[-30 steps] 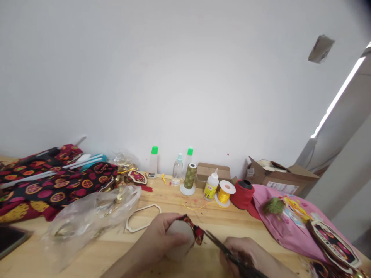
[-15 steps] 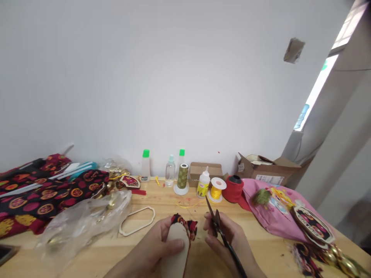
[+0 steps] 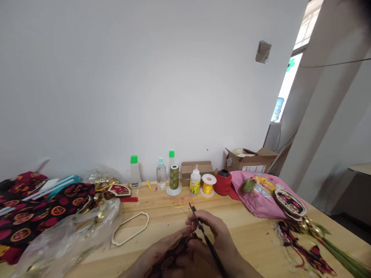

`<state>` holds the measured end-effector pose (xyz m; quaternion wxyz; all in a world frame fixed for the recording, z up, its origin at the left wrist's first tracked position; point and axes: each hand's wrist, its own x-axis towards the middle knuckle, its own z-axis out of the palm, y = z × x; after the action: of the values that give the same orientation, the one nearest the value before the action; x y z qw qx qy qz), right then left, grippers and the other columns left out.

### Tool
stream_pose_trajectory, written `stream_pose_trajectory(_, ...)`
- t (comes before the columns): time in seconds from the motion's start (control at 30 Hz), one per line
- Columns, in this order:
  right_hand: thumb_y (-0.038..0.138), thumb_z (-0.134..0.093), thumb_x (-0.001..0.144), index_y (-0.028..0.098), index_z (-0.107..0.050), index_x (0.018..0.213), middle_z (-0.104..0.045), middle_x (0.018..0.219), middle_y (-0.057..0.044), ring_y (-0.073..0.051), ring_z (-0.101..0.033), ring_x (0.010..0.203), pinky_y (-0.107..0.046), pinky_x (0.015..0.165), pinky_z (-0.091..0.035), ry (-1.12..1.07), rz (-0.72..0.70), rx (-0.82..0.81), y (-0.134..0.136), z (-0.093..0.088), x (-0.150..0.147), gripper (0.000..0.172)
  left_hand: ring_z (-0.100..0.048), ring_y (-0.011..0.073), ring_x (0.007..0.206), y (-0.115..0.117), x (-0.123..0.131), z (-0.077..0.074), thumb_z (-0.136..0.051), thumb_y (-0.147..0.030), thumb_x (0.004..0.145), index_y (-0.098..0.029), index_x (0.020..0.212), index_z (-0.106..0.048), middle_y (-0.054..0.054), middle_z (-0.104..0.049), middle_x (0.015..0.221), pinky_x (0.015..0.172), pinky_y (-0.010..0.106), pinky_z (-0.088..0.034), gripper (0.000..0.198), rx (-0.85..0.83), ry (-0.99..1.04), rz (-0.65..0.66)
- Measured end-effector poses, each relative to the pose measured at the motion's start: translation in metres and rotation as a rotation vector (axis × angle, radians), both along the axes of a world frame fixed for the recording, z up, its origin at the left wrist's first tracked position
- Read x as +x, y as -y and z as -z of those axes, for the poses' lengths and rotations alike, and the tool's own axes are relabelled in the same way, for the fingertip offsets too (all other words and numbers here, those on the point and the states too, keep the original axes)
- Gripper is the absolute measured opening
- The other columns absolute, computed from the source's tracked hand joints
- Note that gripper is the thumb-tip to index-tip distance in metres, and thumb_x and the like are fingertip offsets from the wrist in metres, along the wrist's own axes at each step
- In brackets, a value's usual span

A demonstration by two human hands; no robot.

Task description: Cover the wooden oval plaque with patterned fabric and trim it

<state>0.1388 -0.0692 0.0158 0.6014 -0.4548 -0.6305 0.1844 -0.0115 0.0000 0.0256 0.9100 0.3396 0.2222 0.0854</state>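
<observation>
At the bottom centre, my left hand [image 3: 162, 249] is closed on a dark red-and-black patterned fabric piece [image 3: 171, 256]. Beside it, my right hand [image 3: 216, 235] has dark scissors [image 3: 207, 241] in its grip, their blades close together and pointing up and away. Its fingertips meet the far end of the fabric, next to the left fingertips. Thin loose threads show near the blade tips. The pale face of the piece is out of sight.
A pale wooden frame [image 3: 116, 242] and clear plastic bag [image 3: 66, 235] lie left, beside patterned cloth [image 3: 55, 208]. Along the wall stand bottles, a glue bottle [image 3: 195, 181], thread spools and boxes. Right are a pink cloth [image 3: 246, 200], an oval ornament [image 3: 290, 202] and fabric scraps [image 3: 307, 253].
The piece in my left hand has turned from its pale side to its patterned side. Both hands have come together, and the scissor blades have closed. The view has shifted right.
</observation>
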Motion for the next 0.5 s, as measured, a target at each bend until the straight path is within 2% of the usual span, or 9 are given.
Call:
stream_pose_trajectory(0.1, 0.01, -0.062, 0.063, 0.019, -0.057, 0.087, -0.056, 0.069, 0.002, -0.013, -0.052, 0.063, -0.025, 0.061, -0.041, -0.155, -0.013, -0.105, -0.001, 0.0, -0.001, 0.026, -0.036, 0.0011, 0.039, -0.001, -0.005, 0.004, -0.066, -0.031, 0.063, -0.011, 0.075, -0.061, 0.001, -0.053, 0.06, 0.031, 0.008, -0.02, 0.024, -0.224, 0.029, 0.155)
stream_pose_trajectory(0.17, 0.012, -0.06, 0.065, 0.018, -0.056, 0.087, -0.053, 0.068, 0.002, -0.012, -0.049, 0.06, -0.023, 0.056, -0.041, -0.238, -0.029, -0.154, -0.002, -0.001, 0.0, 0.023, -0.045, 0.0039, 0.042, -0.002, -0.007, 0.004, -0.068, -0.034, 0.06, -0.009, 0.076, -0.061, 0.006, -0.06, 0.065, 0.034, 0.01, -0.029, 0.03, -0.26, 0.053, 0.164)
stream_pose_trajectory(0.27, 0.013, -0.061, 0.063, 0.017, -0.056, 0.087, -0.051, 0.067, 0.004, -0.009, -0.046, 0.055, -0.02, 0.05, -0.039, -0.276, -0.059, -0.21, -0.005, -0.005, 0.0, 0.024, -0.059, 0.0154, 0.06, -0.002, -0.009, 0.002, -0.056, -0.049, 0.067, -0.009, 0.084, -0.062, 0.012, -0.066, 0.076, 0.055, 0.022, -0.044, 0.043, -0.244, 0.074, 0.089)
stream_pose_trajectory(0.33, 0.014, -0.061, 0.061, 0.017, -0.056, 0.086, -0.051, 0.065, 0.004, -0.008, -0.046, 0.052, -0.019, 0.047, -0.038, -0.301, -0.088, -0.253, -0.009, -0.009, 0.0, 0.026, -0.061, 0.0226, 0.075, -0.003, -0.011, 0.0, -0.046, -0.055, 0.071, -0.009, 0.093, -0.061, 0.014, -0.067, 0.085, 0.069, 0.032, -0.044, 0.053, -0.203, 0.087, 0.072)
stream_pose_trajectory(0.4, 0.014, -0.062, 0.058, 0.017, -0.057, 0.084, -0.051, 0.062, 0.006, -0.007, -0.045, 0.048, -0.018, 0.043, -0.038, -0.316, -0.124, -0.297, -0.016, -0.014, -0.002, 0.026, -0.06, 0.0266, 0.085, -0.006, -0.014, -0.001, -0.046, -0.049, 0.074, -0.008, 0.099, -0.06, 0.015, -0.066, 0.094, 0.075, 0.037, -0.042, 0.05, -0.128, 0.104, 0.092)
stream_pose_trajectory(0.5, 0.017, -0.065, 0.055, 0.016, -0.058, 0.08, -0.048, 0.053, 0.008, -0.007, -0.043, 0.039, -0.018, 0.037, -0.036, -0.32, -0.173, -0.353, -0.031, -0.021, -0.006, 0.026, -0.056, 0.0291, 0.097, -0.011, -0.019, 0.0, -0.048, -0.036, 0.075, -0.004, 0.101, -0.059, 0.018, -0.063, 0.103, 0.082, 0.038, -0.038, 0.042, -0.053, 0.103, 0.122)
